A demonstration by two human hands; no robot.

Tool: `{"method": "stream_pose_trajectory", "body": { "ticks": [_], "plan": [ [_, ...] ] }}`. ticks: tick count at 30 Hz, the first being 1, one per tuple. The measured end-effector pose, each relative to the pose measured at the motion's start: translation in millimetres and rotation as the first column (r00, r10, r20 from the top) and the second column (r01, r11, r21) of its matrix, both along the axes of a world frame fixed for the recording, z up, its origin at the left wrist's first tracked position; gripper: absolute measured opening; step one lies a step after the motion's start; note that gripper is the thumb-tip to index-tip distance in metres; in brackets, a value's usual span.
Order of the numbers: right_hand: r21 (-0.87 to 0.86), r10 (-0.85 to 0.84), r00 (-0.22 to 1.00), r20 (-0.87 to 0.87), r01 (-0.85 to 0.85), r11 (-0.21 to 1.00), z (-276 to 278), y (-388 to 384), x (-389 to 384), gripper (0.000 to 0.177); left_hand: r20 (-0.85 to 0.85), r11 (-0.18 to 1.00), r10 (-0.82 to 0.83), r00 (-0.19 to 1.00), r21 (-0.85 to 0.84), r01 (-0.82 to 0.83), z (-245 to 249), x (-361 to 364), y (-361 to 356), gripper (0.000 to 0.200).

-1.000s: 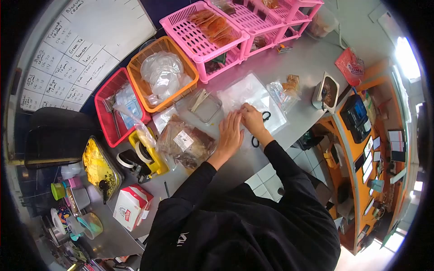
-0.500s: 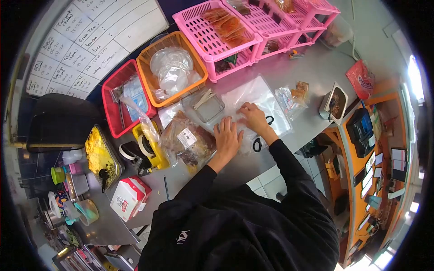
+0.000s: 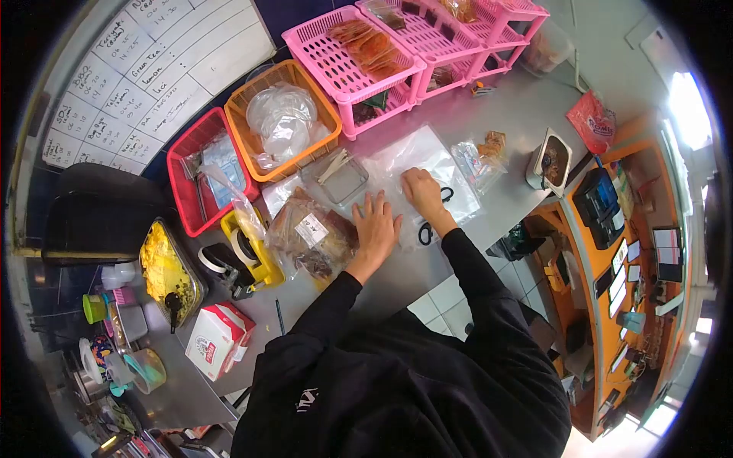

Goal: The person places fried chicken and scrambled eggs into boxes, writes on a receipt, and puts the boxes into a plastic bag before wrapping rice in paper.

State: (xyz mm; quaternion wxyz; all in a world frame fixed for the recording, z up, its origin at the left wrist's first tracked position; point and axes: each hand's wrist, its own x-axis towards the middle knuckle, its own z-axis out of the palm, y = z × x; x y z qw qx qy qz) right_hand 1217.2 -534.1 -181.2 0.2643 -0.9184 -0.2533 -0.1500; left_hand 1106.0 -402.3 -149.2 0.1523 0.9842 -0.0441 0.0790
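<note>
My left hand [image 3: 376, 229] lies with fingers spread on clear plastic at the right side of a filled plastic bag [image 3: 309, 238] with a white label. My right hand [image 3: 424, 197] has its fingers curled down on a clear plastic bag [image 3: 388, 166]; the fingertips are partly hidden. Scissors [image 3: 425, 233] with black handle loops lie beside and partly under my right wrist, their blades not visible. More flat clear bags [image 3: 452, 164] spread under and beyond this hand. Just beyond my left hand stands a clear tray [image 3: 347, 185] with pale sticks in it.
A red basket [image 3: 179, 200], an orange basket [image 3: 333, 131] and pink racks [image 3: 311, 47] line the back. To the left are a yellow tape dispenser [image 3: 269, 269], a food tray [image 3: 164, 263] and a red-white box [image 3: 217, 341]. A metal container [image 3: 551, 164] stands right.
My right hand's fingers have curled in more, and the hand has shifted slightly. My left hand stays flat in about the same place. The whole view has shifted a little.
</note>
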Motion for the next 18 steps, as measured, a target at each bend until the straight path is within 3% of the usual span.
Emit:
{"method": "stream_pose_trajectory", "body": {
  "ticks": [3,6,9,12,15,18],
  "plan": [
    [-0.032,0.151,0.988,-0.023,-0.152,0.988,23.2,3.0,-13.4,0.009,0.041,0.999,0.014,0.999,-0.046,-0.012,2.8,0.9,-3.2,0.044],
    [-0.077,0.141,0.99,-0.026,-0.143,0.987,6.5,2.8,-6.5,0.01,0.081,0.997,-0.027,0.996,-0.065,0.033,-2.8,6.2,-4.1,0.047],
    [0.133,0.105,0.993,-0.043,-0.099,0.986,1.8,-0.8,-1.5,0.012,0.046,0.995,-0.091,0.995,-0.036,0.093,-10.4,8.3,-1.6,0.049],
    [0.58,0.042,0.901,-0.431,0.241,0.778,16.9,-3.0,-5.7,0.013,0.0,0.994,-0.101,0.995,-0.043,0.101,-9.1,8.7,-2.0,0.054],
    [0.622,0.083,0.816,-0.572,0.365,0.692,19.7,-4.8,-9.4,0.014,-0.098,0.993,-0.119,0.988,-0.038,0.115,0.7,13.4,-6.1,0.057],
    [0.33,-0.05,0.983,-0.176,0.106,0.938,38.1,2.1,-21.1,0.01,-0.14,0.992,-0.127,0.982,-0.012,0.126,-3.1,18.6,-12.3,0.061]
  ]
}}
